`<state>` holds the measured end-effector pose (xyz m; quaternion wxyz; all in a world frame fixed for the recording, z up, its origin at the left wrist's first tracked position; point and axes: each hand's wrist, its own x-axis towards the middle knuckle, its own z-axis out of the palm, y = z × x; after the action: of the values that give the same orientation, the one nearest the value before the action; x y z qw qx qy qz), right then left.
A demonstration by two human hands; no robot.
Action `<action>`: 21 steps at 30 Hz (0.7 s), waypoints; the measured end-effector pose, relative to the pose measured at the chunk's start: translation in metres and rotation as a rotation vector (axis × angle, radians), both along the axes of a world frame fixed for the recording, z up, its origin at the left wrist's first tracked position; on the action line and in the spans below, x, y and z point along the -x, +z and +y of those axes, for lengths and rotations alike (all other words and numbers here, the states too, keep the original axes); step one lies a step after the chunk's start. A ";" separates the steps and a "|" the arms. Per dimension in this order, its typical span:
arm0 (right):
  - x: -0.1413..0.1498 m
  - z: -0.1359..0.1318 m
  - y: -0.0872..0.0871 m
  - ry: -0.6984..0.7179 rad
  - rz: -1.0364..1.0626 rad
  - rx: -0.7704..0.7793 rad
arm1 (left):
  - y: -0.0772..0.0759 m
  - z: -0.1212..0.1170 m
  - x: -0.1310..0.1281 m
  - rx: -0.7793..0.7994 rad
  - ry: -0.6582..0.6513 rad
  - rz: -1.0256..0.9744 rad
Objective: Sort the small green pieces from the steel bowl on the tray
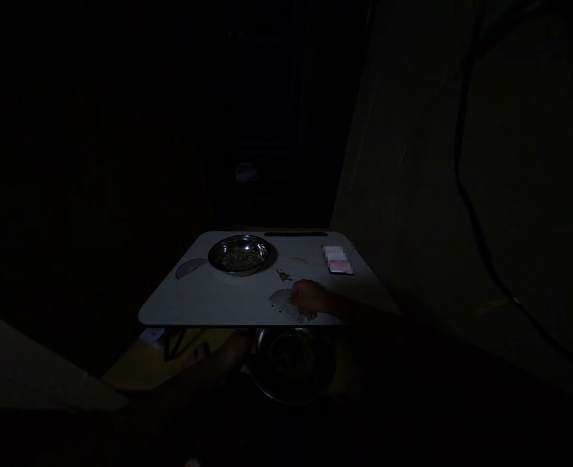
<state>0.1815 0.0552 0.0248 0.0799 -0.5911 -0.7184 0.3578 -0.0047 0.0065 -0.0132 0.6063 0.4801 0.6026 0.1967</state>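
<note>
The scene is very dark. My right hand [308, 299] rests on a small white table [218, 301], its fingers on a clear half-round plastic piece [282, 302] near the front edge. A small heap of greenish grains [283, 275] lies just beyond it. My left hand [228, 357] is below the table's front edge, holding the rim of a steel bowl [293, 363] with grains in it. Another steel bowl [240, 254] with greenish grains stands at the back of the table.
A second clear half-round piece [190, 267] lies left of the far bowl. A small pink and white packet [338, 259] sits at the table's back right. A wall [461, 194] rises on the right. A yellow floor [135, 366] shows under the table.
</note>
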 end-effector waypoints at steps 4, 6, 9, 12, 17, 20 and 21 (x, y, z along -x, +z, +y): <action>-0.003 0.008 -0.005 0.059 -0.038 -0.016 | 0.003 -0.002 0.000 -0.005 0.035 0.029; -0.005 0.012 -0.007 0.090 -0.042 -0.012 | 0.000 -0.002 0.003 0.002 0.041 0.038; -0.008 0.017 -0.010 0.157 -0.042 0.028 | -0.009 0.000 0.009 -0.011 0.051 0.048; -0.010 0.019 -0.010 0.235 -0.047 0.067 | -0.018 0.002 0.013 -0.045 0.030 0.011; -0.008 0.014 -0.008 0.335 -0.040 0.088 | -0.021 0.001 0.013 -0.044 0.055 -0.006; -0.010 0.013 -0.007 0.359 -0.064 0.051 | -0.021 0.000 0.013 -0.072 0.065 -0.032; -0.011 0.015 -0.006 0.346 -0.077 0.021 | -0.020 0.000 0.012 -0.073 0.059 -0.033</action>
<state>0.1927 0.0698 0.0192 -0.0165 -0.4730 -0.8082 0.3505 -0.0171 0.0068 -0.0334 0.5923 0.4806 0.5988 0.2441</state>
